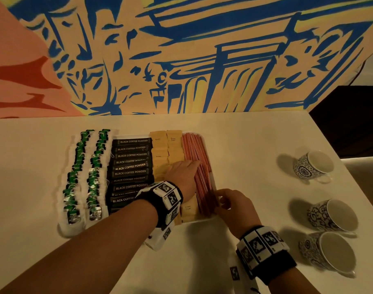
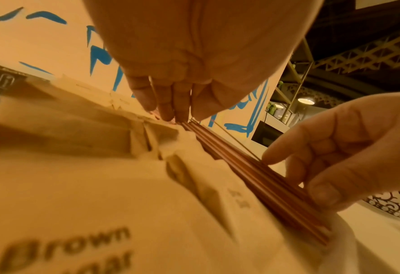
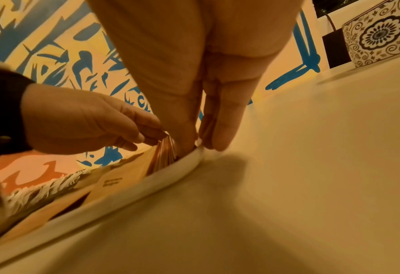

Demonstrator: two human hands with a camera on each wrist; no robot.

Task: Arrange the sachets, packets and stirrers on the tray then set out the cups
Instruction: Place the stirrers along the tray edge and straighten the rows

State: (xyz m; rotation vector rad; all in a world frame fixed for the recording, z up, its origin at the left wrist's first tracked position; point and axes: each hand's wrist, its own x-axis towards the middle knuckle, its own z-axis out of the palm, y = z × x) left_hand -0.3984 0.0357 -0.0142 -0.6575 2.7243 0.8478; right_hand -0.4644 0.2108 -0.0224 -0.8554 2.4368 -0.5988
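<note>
A white tray (image 1: pixel 195 220) holds rows of green tea bags (image 1: pixel 83 177), black coffee sachets (image 1: pixel 132 154), brown sugar packets (image 1: pixel 166 145) and a band of reddish stirrers (image 1: pixel 202 181) along its right side. My left hand (image 1: pixel 194 164) lies flat over the sugar packets, its straight fingers pressing against the stirrers' left side (image 2: pixel 252 176). At the tray's near right corner my right hand (image 1: pixel 221 200) touches the stirrers from the right, thumb by their near ends. Neither hand holds anything. Three patterned cups (image 1: pixel 315 165) (image 1: pixel 332 215) (image 1: pixel 330 253) lie on their sides at the right.
The tray sits on a white table (image 1: pixel 245 145) against a painted blue and orange wall (image 1: pixel 181 60). The table's right edge runs just behind the cups, with a dark cabinet (image 1: pixel 351 115) beyond it.
</note>
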